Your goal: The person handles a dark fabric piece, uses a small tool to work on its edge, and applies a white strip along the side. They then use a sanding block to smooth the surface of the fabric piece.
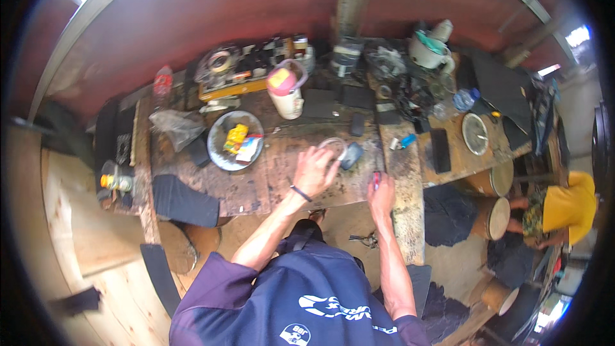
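My left hand (312, 173) is curled at the near side of a clear round cup (336, 144), fingers against its rim. Just right of the cup lies a dark blue-grey block (352, 156). By the table's front edge, my right hand (382, 195) is closed on a small pinkish-red object (377, 179); most of it is hidden in the fingers. Both hands are over the worn wooden table (288, 182). Left of them stands a metal bowl (218, 159) holding yellow and white packets (237, 140). A pink-lidded white tumbler (286, 99) stands beyond my left hand.
Black sheet pieces (182, 202) and a blue lighter (408, 141) lie on the table. A white-rimmed bowl (475, 134), a mug (428, 51) and a tool-filled tray (234, 90) stand farther back. At right, a person in a yellow shirt (567, 208) bends near round wooden drums (493, 218).
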